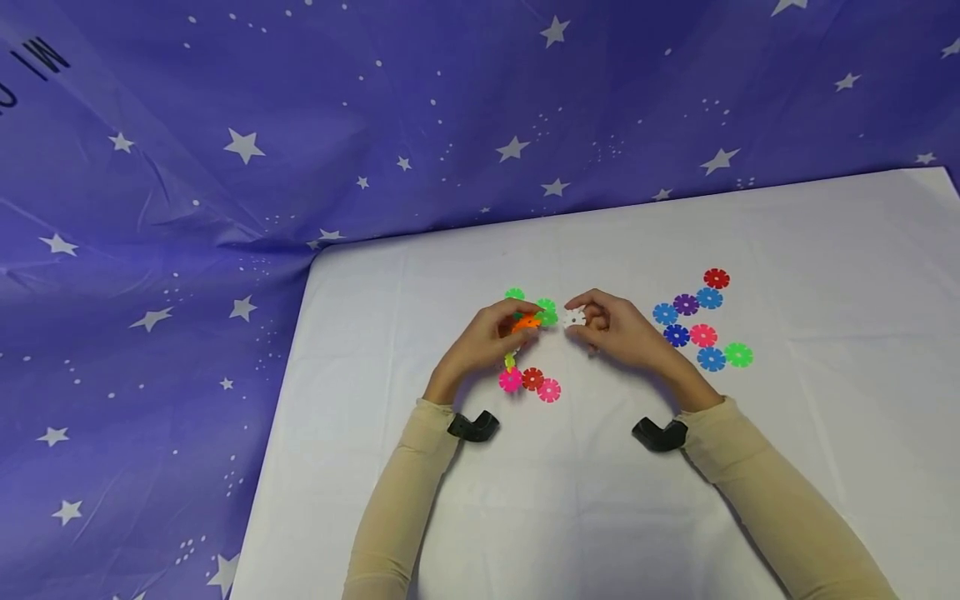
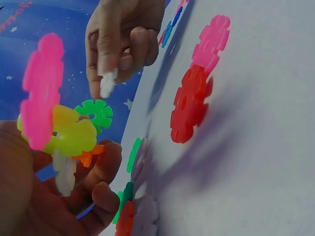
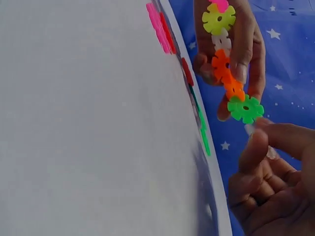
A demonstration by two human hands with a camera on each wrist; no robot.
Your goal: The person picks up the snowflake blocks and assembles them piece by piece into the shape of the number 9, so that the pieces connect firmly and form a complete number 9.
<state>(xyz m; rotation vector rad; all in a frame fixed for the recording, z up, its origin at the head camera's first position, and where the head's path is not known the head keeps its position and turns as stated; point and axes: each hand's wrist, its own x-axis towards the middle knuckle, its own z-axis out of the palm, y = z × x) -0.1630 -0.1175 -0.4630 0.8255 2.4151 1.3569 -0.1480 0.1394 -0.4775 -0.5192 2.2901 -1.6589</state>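
My left hand (image 1: 486, 337) grips a chain of joined notched plastic discs above the table. In the right wrist view the chain runs from a pink disc (image 3: 220, 5) through a yellow disc (image 3: 219, 20), a white disc (image 3: 222, 41) and orange discs (image 3: 221, 65) to a green disc (image 3: 245, 109) at its end. Facing it, my right hand (image 1: 621, 332) pinches a loose white disc (image 1: 574, 317) between thumb and index finger. A small gap separates this disc from the green end in the head view. My fingers cover part of the orange section.
Right of my right hand lies a group of blue, purple, red, pink and green discs (image 1: 703, 336) on the white-covered table (image 1: 525, 517). Red (image 1: 532, 379) and pink (image 1: 549, 390) discs lie near my left hand, with green ones (image 1: 514, 294) behind it. A starry purple cloth (image 1: 420, 125) hangs behind.
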